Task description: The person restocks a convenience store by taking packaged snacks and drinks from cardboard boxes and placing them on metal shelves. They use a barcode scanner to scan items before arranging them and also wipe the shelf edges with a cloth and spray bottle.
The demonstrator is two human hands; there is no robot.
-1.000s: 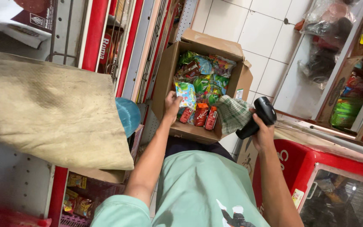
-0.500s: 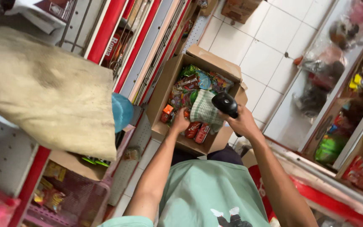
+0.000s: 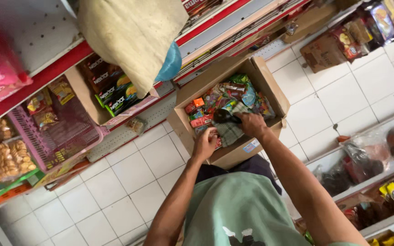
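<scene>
While both hands reach into a box (image 3: 233,150) of packets (image 3: 220,98), the right hand (image 3: 251,125) closes around a dark scanner (image 3: 223,116).
Left hand (image 3: 205,145) presses curled fingers on the packets beside a checked cloth (image 3: 228,132); the box rests against the person's lap, shelves (image 3: 128,130) beyond.
</scene>
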